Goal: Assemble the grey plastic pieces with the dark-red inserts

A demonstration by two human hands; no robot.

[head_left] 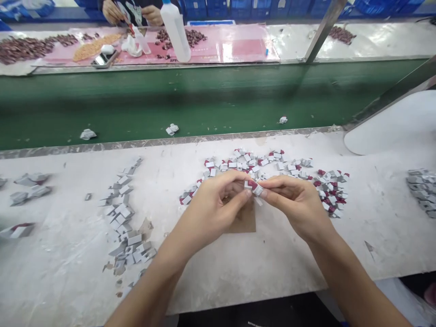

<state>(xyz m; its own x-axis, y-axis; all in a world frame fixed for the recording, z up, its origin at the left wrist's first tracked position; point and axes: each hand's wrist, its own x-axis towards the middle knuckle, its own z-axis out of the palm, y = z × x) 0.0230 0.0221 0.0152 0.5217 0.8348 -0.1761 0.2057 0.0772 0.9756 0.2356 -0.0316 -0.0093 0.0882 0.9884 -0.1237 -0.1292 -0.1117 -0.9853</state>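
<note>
Between my two hands is a small grey and dark red plastic piece (252, 185), held above the worktable. My left hand (223, 200) pinches its left end with thumb and forefinger. The right end is pinched by my right hand (293, 197). Under the hands lies a brown square (247, 220), partly covered by my left hand. An arc of similar grey and red pieces (247, 159) spreads behind the hands, with a denser heap (332, 190) right of my right hand. Left of my left forearm runs a row of plain grey pieces (124, 218).
More grey parts (422, 188) lie at the far right, near a white rounded object (391, 122). Beyond the table edge, a green belt (211, 97) carries a few small pieces. Across it, a co-worker's hands (114, 11) are near a white bottle (176, 34).
</note>
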